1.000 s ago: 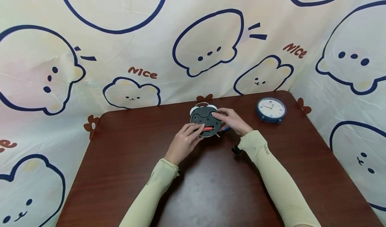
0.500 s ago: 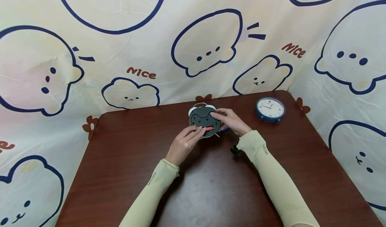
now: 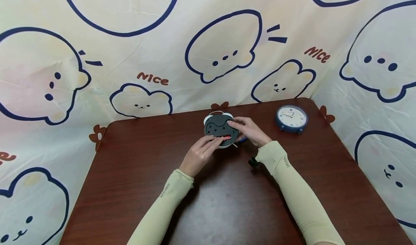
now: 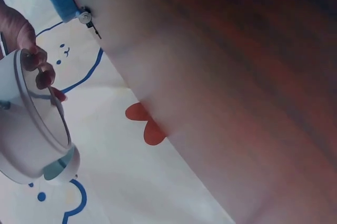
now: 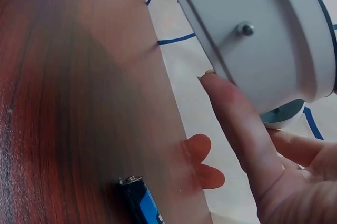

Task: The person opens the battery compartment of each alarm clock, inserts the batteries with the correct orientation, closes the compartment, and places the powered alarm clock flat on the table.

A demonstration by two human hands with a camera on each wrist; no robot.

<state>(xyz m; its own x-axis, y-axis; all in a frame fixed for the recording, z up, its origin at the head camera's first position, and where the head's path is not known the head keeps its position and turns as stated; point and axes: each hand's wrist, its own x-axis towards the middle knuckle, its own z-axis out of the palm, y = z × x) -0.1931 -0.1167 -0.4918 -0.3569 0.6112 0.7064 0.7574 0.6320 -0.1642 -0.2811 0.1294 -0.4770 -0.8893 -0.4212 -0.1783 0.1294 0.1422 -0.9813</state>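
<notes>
A white twin-bell alarm clock (image 3: 218,123) is held up near the far table edge, its dark grey back turned to the head view. My right hand (image 3: 251,130) grips its right side, thumb on the back and a finger (image 5: 229,110) against the front rim. At the battery slot low on the back, my left hand (image 3: 199,154) pinches the left end of a red battery (image 3: 227,137). Those fingertips hide part of the battery. Below the clock a blue and black battery (image 5: 145,205) lies on the table, mostly cut off in the right wrist view.
A round blue clock (image 3: 291,118) with a white dial stands at the back right of the brown table (image 3: 221,209). Behind and beside the table hangs a cloth (image 3: 182,93) printed with cartoon animals.
The red battery stuck out at a tilt half a second ago and now lies flatter in the slot. My left fingertips stayed by it; the right hand kept its grip on the alarm clock.
</notes>
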